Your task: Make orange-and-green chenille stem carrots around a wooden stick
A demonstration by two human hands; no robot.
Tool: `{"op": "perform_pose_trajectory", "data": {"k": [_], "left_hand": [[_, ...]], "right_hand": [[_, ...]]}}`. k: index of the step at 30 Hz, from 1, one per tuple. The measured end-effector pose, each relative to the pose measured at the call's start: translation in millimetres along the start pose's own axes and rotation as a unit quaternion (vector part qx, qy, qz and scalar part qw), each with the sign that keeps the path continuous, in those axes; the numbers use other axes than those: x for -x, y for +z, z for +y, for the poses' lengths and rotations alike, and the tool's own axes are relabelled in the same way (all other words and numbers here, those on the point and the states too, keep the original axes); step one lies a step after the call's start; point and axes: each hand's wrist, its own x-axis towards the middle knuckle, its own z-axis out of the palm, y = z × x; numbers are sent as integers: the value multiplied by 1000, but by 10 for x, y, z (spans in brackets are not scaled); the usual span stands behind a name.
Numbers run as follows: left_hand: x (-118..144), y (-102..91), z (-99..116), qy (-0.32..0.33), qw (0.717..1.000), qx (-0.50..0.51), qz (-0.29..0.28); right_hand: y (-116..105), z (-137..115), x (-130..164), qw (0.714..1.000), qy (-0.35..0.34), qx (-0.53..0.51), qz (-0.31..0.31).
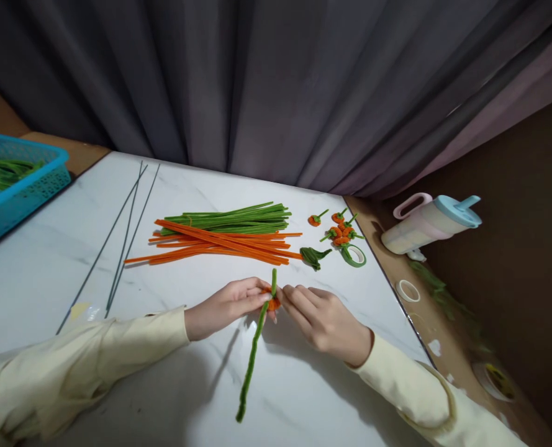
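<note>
Hands meet over the white marbled counter (33, 273): left hand (229, 304) and right hand (325, 320) each pinch a small orange coil (274, 303) wound on a fuzzy green stem (252, 360). Its long axis runs from near the person up past the fingertips, tip pointing away. Beyond lie straight orange stems (220, 245), green stems (238, 218), thin wires (122, 242), finished buds (341, 233) and a tape ring (354, 256).

Your two hands, meeting at centre, fingertips pinched.

Your left hand (226, 304) reaches in from the left, palm turned inward, fingers extended and closed together; your right hand (325, 320) faces it, knuckles up, fingers curled. Both forearms wear cream sleeves.
</note>
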Motion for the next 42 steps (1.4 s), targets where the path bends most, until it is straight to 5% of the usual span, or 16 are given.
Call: {"op": "perform_pose_trajectory", "data": {"k": [11,18,24,31,42], "left_hand": [[8,14,-23,32,995,-88,18],[35,45,7,42,996,-77,11],[29,36,7,52,995,-86,14],[21,36,-10,50,992,-112,35],[-36,-99,-3,-55,994,93,8]], "right_hand": [[15,-3,-13,991,65,-113,-12],[-2,44,108,976,153,-154,33],[-28,-133,82,982,138,-122,51],[130,-204,121,948,202,-243,42],[168,-180,141,934,226,-277,2]]}}
